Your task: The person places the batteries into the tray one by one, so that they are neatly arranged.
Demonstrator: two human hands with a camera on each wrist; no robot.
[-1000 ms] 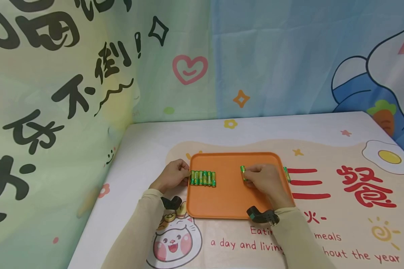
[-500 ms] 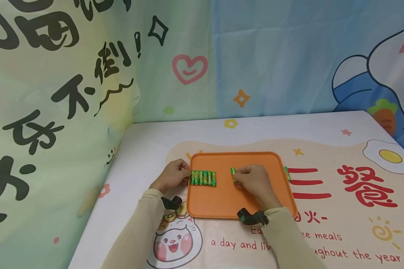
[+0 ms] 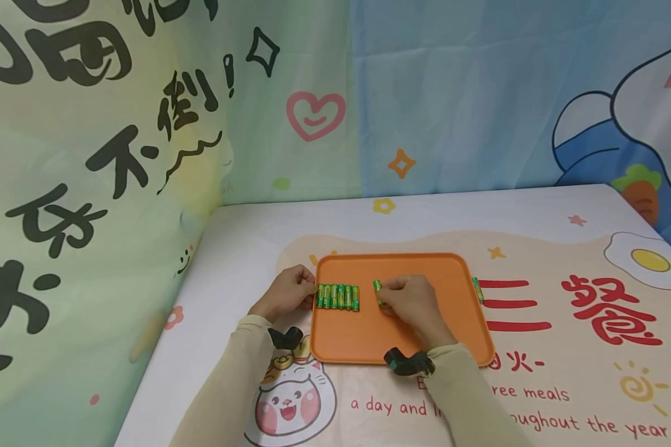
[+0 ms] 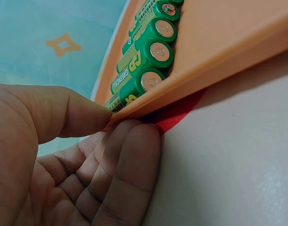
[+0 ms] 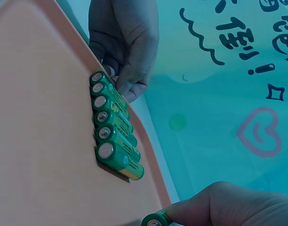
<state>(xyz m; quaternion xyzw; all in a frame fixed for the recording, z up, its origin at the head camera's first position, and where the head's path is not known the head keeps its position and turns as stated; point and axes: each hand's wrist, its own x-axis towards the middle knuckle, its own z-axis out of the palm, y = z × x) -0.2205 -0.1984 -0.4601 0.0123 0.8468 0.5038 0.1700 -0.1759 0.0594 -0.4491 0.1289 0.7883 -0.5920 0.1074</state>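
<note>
An orange tray (image 3: pixel 346 338) lies on the table, and my left hand (image 3: pixel 287 290) pinches its left rim. In the left wrist view the thumb (image 4: pixel 82 110) is on the rim and the curled fingers are below it. Beside that rim, inside the tray, several green batteries (image 3: pixel 341 297) lie side by side in a row; the right wrist view shows the row's ends (image 5: pixel 106 149), some with a nub, some flat. My right hand (image 3: pixel 414 304) pinches a single green battery (image 3: pixel 377 290) over the tray, a short gap right of the row. Its lower part is hidden by the fingers.
Another green battery (image 3: pixel 477 290) lies on the table just outside the tray's right rim. The table has a printed cloth (image 3: pixel 593 248), with a patterned curtain (image 3: pixel 453 93) behind and to the left. Wrist cameras (image 3: pixel 408 362) sit on both wrists.
My right hand has moved left across the tray with the battery, nearer the row. The left hand and the row have stayed in place.
</note>
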